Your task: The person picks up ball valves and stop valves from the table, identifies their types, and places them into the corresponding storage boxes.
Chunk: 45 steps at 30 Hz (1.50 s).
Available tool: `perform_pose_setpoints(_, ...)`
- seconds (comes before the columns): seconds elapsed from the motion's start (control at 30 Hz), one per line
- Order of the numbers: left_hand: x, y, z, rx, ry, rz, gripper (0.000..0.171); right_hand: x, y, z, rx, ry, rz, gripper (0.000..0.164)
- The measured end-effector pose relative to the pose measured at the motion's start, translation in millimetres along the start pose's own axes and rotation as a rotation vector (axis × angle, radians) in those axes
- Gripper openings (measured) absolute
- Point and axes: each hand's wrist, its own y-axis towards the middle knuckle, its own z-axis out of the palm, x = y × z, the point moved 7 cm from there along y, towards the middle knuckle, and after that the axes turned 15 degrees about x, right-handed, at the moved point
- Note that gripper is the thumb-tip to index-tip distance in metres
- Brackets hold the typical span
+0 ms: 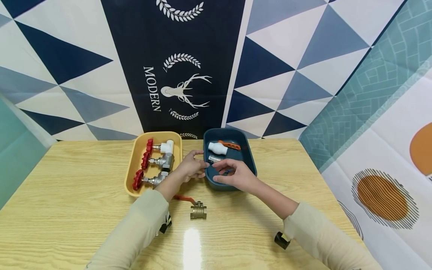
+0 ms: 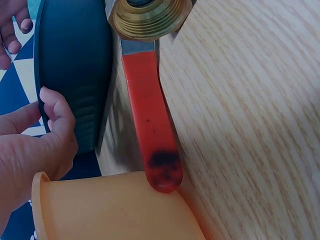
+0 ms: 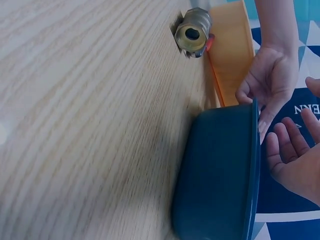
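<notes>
My left hand [image 1: 190, 167] pinches the near-left rim of a dark blue bin [image 1: 251, 159], thumb on the inner side and fingers outside. Over the bin's near part hovers my right hand [image 1: 236, 175], fingers loosely bent, with nothing visible in its grasp. Inside the bin lie a white plastic fitting [image 1: 217, 148], an orange lever handle [image 1: 231, 145] and a small shiny metal piece [image 1: 214, 159]. Something blue below my right hand is mostly hidden. On the table nearer to me, a brass ball valve [image 1: 198, 212] lies with its red lever [image 2: 150, 110] pointing left.
A yellow bin [image 1: 129, 176] stands left of the blue one and holds valves with red handwheels [image 1: 138, 179]; my left arm crosses its near right corner. The wooden table [image 1: 67, 210] ends at a patterned cloth backdrop [image 1: 189, 75].
</notes>
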Motion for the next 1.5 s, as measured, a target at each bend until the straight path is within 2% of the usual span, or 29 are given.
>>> perform_pose_setpoints(0.53,0.3,-0.1,-0.1,0.011,0.003,0.009,0.059,8.5,-5.9,27.0,0.068,-0.004,-0.038,0.038)
perform_pose_setpoints(0.87,0.1,-0.6,-0.4,0.003,0.010,0.004,0.060,13.0,-9.9,41.7,0.109,0.061,-0.072,0.037)
perform_pose_setpoints(1.07,1.2,1.6,-1.7,-0.002,0.006,0.005,0.059,10.3,-13.0,54.4,0.148,0.058,-0.080,0.038)
perform_pose_setpoints(1.5,1.0,2.5,-1.6,-0.003,0.000,0.002,0.059,-3.2,-13.1,68.1,0.192,0.047,-0.043,0.038)
